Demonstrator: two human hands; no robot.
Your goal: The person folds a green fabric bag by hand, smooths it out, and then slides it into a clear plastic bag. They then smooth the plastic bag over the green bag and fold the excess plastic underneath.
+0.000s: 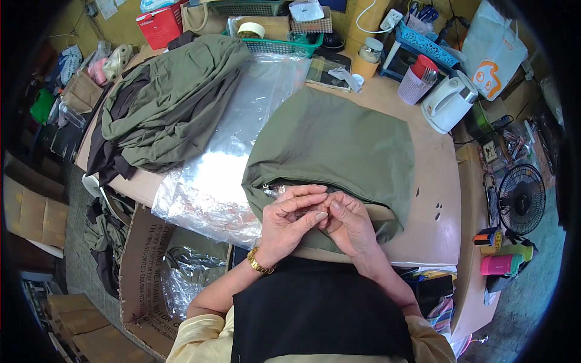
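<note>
My left hand (289, 213) and my right hand (351, 227) meet at the fingertips, both pinched closed. Whatever is between the fingers is too small to make out. Beneath them lies an olive-green fabric piece (345, 136), perhaps a bag or folded garment, spread on the table (433, 163). A dark-edged opening (302, 180), which looks like a zipper, runs across its near side, with something shiny and clear showing at its left end. A stack of clear plastic bags (209, 181) lies left of the green piece.
Green and dark garments (175, 100) are heaped at the table's back left. A green basket (272, 47), an orange-based jar (367, 57) and a white kettle (449, 100) line the back. An open carton (142, 284) with plastic-wrapped items stands below left; a black fan (521, 198) is at right.
</note>
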